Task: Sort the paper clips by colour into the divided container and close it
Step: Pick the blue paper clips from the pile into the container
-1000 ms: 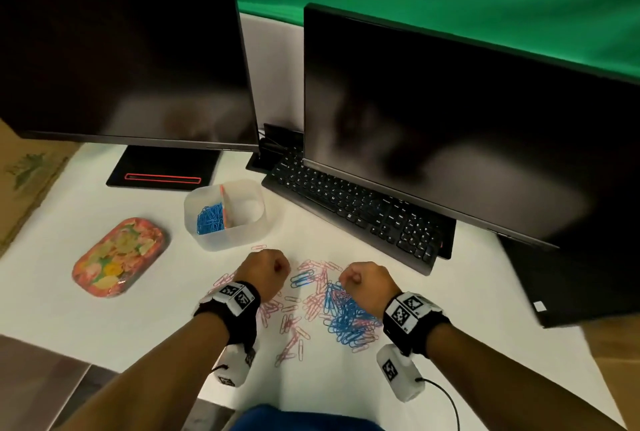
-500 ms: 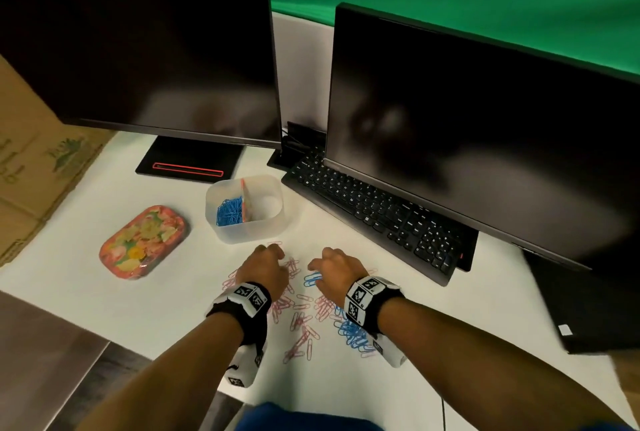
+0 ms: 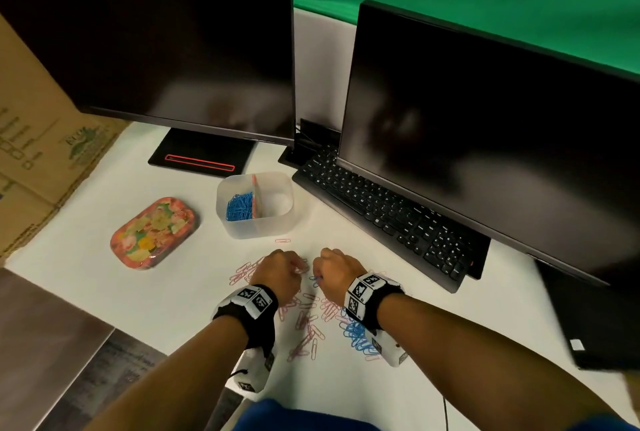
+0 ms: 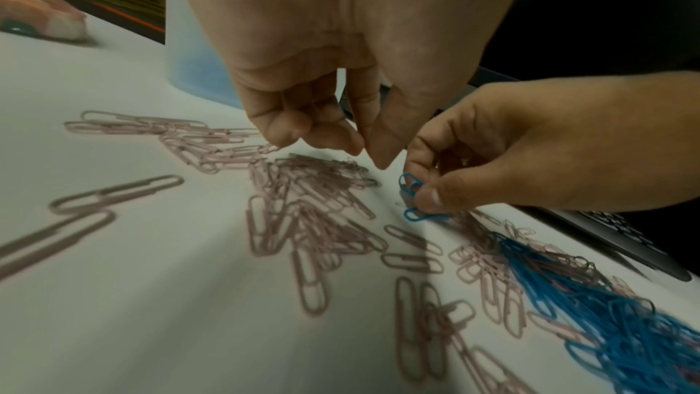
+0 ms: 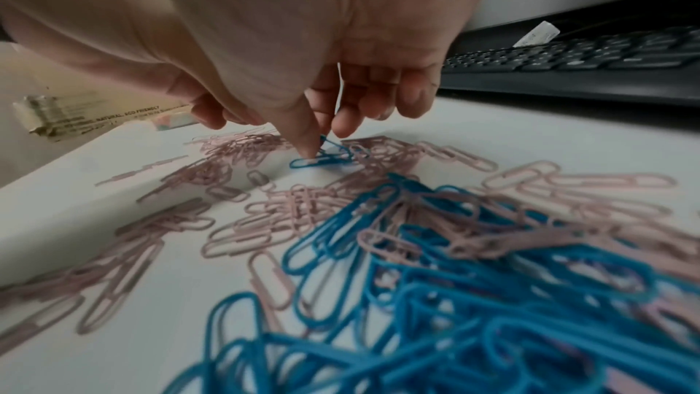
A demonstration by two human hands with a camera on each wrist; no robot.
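A clear divided container (image 3: 273, 223) stands behind my hands; its left compartment holds blue clips (image 3: 239, 206), and I see none in the right one. Pink clips (image 3: 304, 320) lie scattered on the white desk, with a blue clip pile (image 3: 356, 332) under my right wrist. My right hand (image 4: 420, 190) pinches blue clips (image 5: 322, 162) between thumb and fingers, low against the desk. Just beside it, my left hand (image 4: 363, 152) hovers over pink clips (image 4: 303, 220) with curled fingers, tips together, nothing visible in them.
The floral lid (image 3: 154, 233) lies left of the container. A black keyboard (image 3: 381, 209) and two dark monitors (image 3: 173, 43) (image 3: 502, 119) crowd the back and right. A cardboard box (image 3: 34, 136) stands at the left. The desk edge runs close on the lower left.
Both hands have moved forward and closer together. The right hand left the blue pile, went left and took hold of blue clips near the left hand.
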